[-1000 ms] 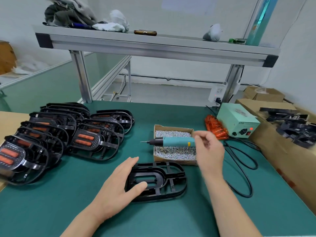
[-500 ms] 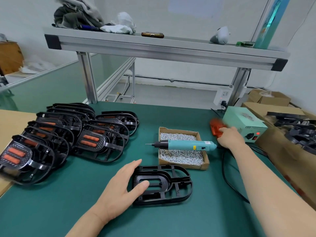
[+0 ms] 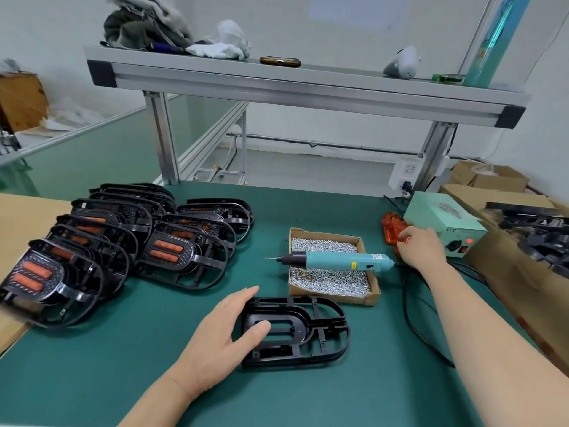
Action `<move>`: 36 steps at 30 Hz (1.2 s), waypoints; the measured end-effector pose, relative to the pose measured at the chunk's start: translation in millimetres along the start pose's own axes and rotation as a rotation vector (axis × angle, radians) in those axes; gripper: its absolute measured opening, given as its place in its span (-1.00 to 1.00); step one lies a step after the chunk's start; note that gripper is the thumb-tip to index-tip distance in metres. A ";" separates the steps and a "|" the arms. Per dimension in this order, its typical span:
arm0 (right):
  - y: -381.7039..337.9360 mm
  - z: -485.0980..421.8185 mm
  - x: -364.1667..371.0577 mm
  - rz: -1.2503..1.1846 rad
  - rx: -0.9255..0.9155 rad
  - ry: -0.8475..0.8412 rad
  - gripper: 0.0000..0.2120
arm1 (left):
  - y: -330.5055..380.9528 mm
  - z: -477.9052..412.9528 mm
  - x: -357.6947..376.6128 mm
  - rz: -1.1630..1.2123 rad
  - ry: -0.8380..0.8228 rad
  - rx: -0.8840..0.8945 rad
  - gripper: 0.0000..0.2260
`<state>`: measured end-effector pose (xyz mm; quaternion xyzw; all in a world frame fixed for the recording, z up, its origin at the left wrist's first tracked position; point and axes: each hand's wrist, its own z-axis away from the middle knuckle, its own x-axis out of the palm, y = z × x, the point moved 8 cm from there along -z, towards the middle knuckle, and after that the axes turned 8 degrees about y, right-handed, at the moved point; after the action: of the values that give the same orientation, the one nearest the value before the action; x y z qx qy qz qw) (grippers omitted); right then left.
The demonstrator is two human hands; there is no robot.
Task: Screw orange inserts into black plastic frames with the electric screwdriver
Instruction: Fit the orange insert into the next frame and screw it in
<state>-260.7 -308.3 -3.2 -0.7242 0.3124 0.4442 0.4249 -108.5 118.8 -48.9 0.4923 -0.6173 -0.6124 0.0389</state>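
Observation:
An empty black plastic frame (image 3: 311,331) lies flat on the green mat near me. My left hand (image 3: 221,334) rests on its left end, fingers straight and thumb on the inner part. The teal electric screwdriver (image 3: 335,261) lies unheld across the cardboard tray of screws (image 3: 371,298), tip pointing left. My right hand (image 3: 420,245) reaches to the back right and curls its fingers on the pile of orange inserts (image 3: 392,226) beside the power unit.
Several finished frames with orange inserts (image 3: 123,251) are stacked at the left. A pale green power unit (image 3: 443,220) stands at the back right, its black cable (image 3: 412,318) looping over the mat. Cardboard boxes with more black frames (image 3: 535,232) line the right edge.
My right hand let go of the screwdriver, which now lies on the screw tray, and moved right to the orange inserts. My left hand stayed on the frame.

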 end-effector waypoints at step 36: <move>-125.6 207.0 -40.1 -1.113 -0.508 0.140 -0.76 | -1.4 -1.7 -2.2 0.065 0.073 0.018 -0.43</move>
<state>-251.1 -64.7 25.1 -0.8847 -0.2008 0.1678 0.3857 -105.5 119.3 -48.4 0.4943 -0.6366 -0.5869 0.0771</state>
